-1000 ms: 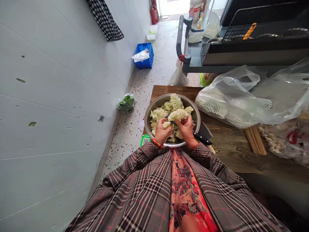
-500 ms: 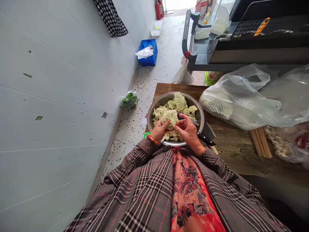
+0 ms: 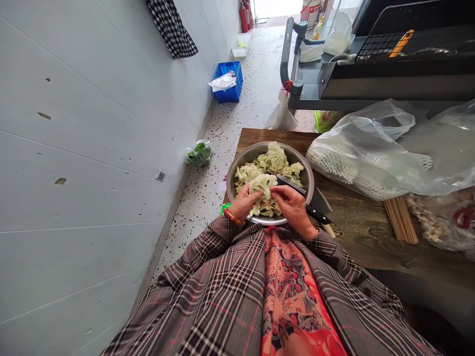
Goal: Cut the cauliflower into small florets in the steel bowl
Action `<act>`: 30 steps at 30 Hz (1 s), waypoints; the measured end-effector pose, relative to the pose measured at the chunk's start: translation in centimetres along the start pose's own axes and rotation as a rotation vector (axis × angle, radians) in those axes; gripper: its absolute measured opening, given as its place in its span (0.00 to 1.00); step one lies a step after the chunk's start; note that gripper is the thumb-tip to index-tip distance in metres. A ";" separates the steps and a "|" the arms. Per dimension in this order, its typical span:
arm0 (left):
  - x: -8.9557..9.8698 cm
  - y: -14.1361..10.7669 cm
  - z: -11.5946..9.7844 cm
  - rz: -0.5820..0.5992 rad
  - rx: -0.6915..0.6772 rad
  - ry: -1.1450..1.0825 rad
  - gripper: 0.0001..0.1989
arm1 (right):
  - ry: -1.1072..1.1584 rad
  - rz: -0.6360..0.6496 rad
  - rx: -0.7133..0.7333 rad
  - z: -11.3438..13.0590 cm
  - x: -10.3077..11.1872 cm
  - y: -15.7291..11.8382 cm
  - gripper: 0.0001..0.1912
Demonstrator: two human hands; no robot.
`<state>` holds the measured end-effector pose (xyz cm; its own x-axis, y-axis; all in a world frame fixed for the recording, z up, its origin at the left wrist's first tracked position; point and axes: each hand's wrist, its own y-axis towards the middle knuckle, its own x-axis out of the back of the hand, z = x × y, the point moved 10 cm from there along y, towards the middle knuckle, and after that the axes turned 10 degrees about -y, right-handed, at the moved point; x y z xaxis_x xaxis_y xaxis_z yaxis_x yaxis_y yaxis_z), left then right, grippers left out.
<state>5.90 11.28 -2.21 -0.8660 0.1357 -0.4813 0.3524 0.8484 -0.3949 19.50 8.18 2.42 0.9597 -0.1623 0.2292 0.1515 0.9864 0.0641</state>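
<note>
Above a steel bowl (image 3: 232, 168), my left hand (image 3: 243, 202) holds a cauliflower floret (image 3: 262, 183) from the left, its fingers wrapped around the base. On the other side, my right hand (image 3: 295, 206) has its thumb and fingers pinched on the floret's stalk. More cauliflower pieces (image 3: 275, 155) fill the bowl below. A dark blade-like strip (image 3: 291, 184) lies over the bowl just beyond my right hand. A black riveted knife handle (image 3: 318, 215) sticks out to the right of that hand, and its link to the strip is hidden.
The bowl stands on a wooden table (image 3: 356, 232). To its right lie a broad blade (image 3: 322, 201), clear plastic bags (image 3: 371, 148) and wooden sticks (image 3: 401, 220). A grey cart (image 3: 308, 89) stands behind; a blue crate (image 3: 232, 91) and bagged greens (image 3: 199, 154) are on the floor.
The floret has tilted so its stalk shows between my hands. My right fingers have closed in on the stalk, and the hand sits slightly lower and farther right.
</note>
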 end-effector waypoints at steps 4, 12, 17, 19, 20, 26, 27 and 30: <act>0.0 -0.2 -0.3 0.004 -0.003 0.000 0.26 | -0.073 -0.009 0.048 0.3 0.6 0.0 0.10; 1.9 -0.6 -0.1 -0.024 0.079 -0.160 0.29 | -0.926 0.144 0.084 -7.8 4.8 -1.0 0.18; 2.4 -0.9 0.9 -0.036 0.159 -0.233 0.27 | -1.159 0.251 0.117 -10.8 4.9 -1.6 0.22; 2.4 -1.0 0.9 -0.043 0.147 -0.223 0.27 | -1.174 0.272 0.139 -10.8 4.2 -1.6 0.25; 2.3 -1.0 0.7 -0.044 0.134 -0.208 0.27 | -1.180 0.271 0.141 -10.8 4.0 -1.6 0.27; 2.9 -1.1 -0.1 -0.069 0.027 -0.119 0.29 | -1.060 0.162 0.081 -10.7 3.8 -1.5 0.26; 3.2 -1.1 -0.2 -0.082 0.009 -0.111 0.29 | -0.986 0.112 0.065 -10.3 4.3 -1.5 0.25; 3.8 -1.3 -0.3 -0.116 -0.027 -0.090 0.31 | -0.711 -0.092 0.030 -7.8 6.6 -2.1 0.18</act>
<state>2.04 10.84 -3.27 -0.8647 -0.0091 -0.5023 0.2413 0.8694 -0.4312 27.36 5.22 -3.75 0.5556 -0.2328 0.7982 0.2075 0.9684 0.1380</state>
